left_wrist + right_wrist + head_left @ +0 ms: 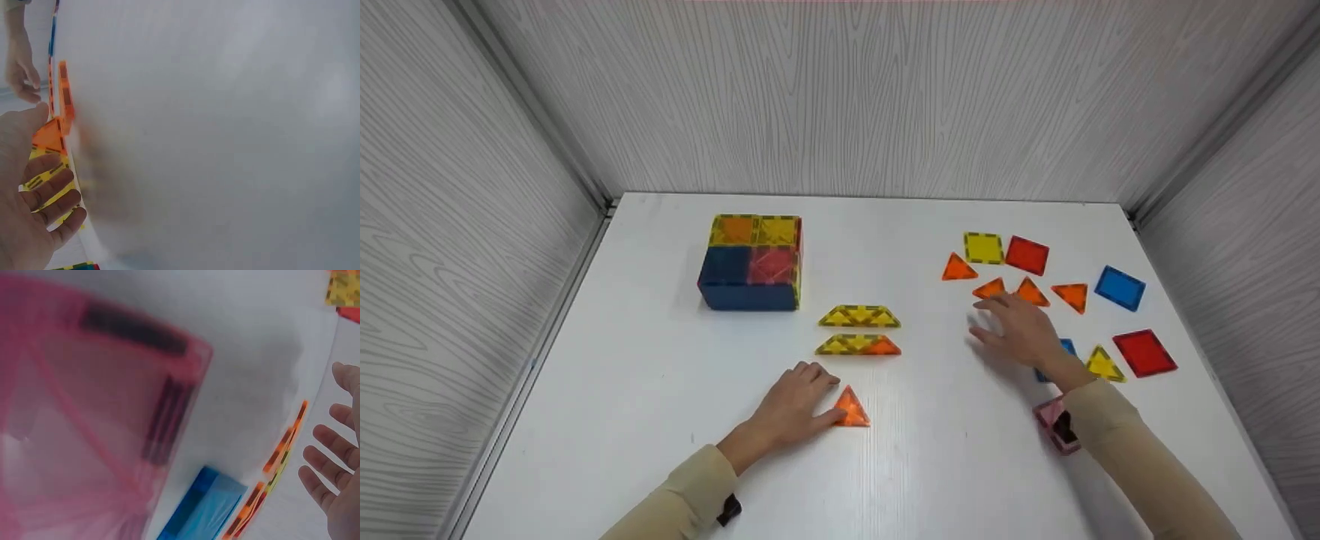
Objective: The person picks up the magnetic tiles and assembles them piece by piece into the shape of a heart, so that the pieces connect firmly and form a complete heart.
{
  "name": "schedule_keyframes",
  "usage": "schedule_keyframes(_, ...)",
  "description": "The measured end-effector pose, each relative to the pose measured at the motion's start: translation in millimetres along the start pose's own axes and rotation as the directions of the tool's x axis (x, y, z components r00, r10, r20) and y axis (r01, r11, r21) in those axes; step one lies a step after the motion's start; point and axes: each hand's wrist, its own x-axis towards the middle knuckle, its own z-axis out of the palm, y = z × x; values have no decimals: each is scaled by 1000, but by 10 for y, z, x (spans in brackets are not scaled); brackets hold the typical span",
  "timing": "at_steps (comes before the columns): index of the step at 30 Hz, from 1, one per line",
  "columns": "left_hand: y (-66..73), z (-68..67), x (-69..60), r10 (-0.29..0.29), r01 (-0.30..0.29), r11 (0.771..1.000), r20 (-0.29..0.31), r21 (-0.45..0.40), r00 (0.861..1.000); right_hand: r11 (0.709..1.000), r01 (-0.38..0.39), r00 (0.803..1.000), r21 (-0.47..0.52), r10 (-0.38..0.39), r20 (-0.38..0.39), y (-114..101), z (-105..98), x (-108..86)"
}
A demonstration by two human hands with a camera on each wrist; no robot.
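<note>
An orange triangle tile (pixel 853 409) is lying on the near middle of the desk (pixel 915 472), showing a translucent body and one corner pointing to the far side. The left hand (pixel 789 409) is resting just left of it, fingers relaxed and lightly bent, its thumb overlapping the tile's left edge (whether it is pressing, I cannot tell). The right hand (pixel 1026 330) is reaching over the right side with loosely spread fingers, gripping nothing; its fingertips are hovering by two orange triangles (pixel 1033 292), and any contact is hard to judge.

Beyond the left hand, two flat trapezoids are lying parallel with a narrow gap: the far one (pixel 859 316) is yellow, the near one (pixel 844 345) yellow with an orange right end. A box of coloured tiles (pixel 750 262) is standing at the far left, its edges meeting squarely.

Plain white desk is stretching between the trapezoids and the right hand, and along the near middle. Room is tightening on the right, where a blue tile (pixel 1120 288) and a red square (pixel 1144 353) are sitting near the desk's right edge, and a pink tile (pixel 1047 412) is lying partly under the right sleeve.
</note>
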Motion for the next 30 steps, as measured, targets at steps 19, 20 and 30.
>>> schedule_keyframes(19,64,75,59,50,-51,998,21,34,999,956,-293,940,-17,291,178,520,40,402)
schedule_keyframes(20,66,73,62,51,-52,998,20,37,998,956,-292,940,-17,290,177,521,45,405)
schedule_keyframes(30,70,62,77,47,-48,998,8,45,999,973,-231,959,8,226,170,501,39,400)
